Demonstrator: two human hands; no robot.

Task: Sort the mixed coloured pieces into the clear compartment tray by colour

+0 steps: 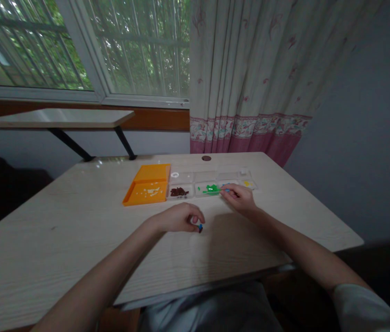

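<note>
My left hand (180, 216) hovers over the table in front of the trays. Its thumb and fingertips pinch a tiny blue and dark brown piece (200, 228). My right hand (239, 197) reaches to the clear divided tray (200, 176), fingers closed together at the edge of the green bits (211, 188). A thin blue and green item (227, 190) shows at its fingertips; its kind is too small to make out. Dark brown bits (179, 192) fill the compartment to the left, and yellow bits (248, 183) lie at the right end, partly behind my right hand.
An orange open case (151, 173) with pale bits (152, 191) adjoins the clear tray on the left. A raised shelf (60, 118) on black legs stands at the table's back left. A round dark grommet (206, 158) sits behind the tray. Curtain and window lie beyond.
</note>
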